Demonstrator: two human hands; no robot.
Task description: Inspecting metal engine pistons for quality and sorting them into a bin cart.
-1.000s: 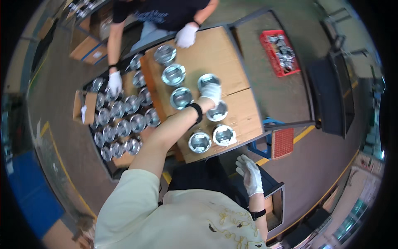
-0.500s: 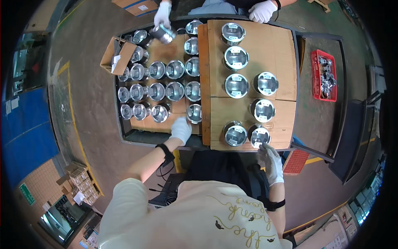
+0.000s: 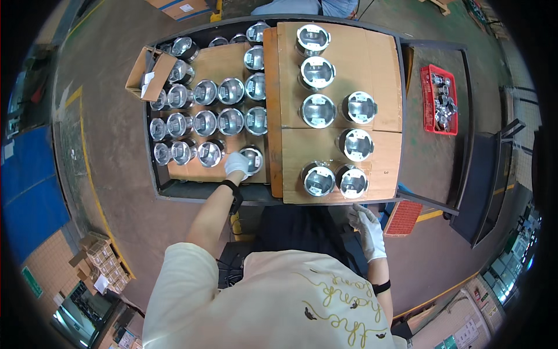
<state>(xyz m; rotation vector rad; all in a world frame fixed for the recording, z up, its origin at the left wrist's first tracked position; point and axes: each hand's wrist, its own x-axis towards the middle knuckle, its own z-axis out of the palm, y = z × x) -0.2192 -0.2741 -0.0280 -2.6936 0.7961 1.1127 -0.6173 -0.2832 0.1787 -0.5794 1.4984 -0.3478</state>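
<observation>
Near the front edge of the left bin, my left hand (image 3: 236, 164), in a white glove, grips the left side of a shiny metal piston (image 3: 252, 159); part of its fingers is hidden. My right hand (image 3: 367, 231), also gloved in white, hovers off the front edge of the cardboard, fingers loosely bent and apart, with nothing in them. Closest to it stands a piston (image 3: 352, 181), with another piston (image 3: 318, 179) at its left. Several more pistons stand crown up on the cardboard sheet (image 3: 381, 75) at the right.
Rows of pistons (image 3: 204, 123) fill much of the dark-framed bin (image 3: 192, 191). An open carton (image 3: 137, 74) leans at its left rim. A wooden strip (image 3: 272, 116) divides the two sides. Right of the cart, a red basket (image 3: 429, 110) holds small metal parts. A person's clothed legs (image 3: 290, 7) show beyond.
My left hand has reached forward onto the piston, which has shifted slightly. My right hand has drawn back from the front piston. The other person's gloved hands have left view.
</observation>
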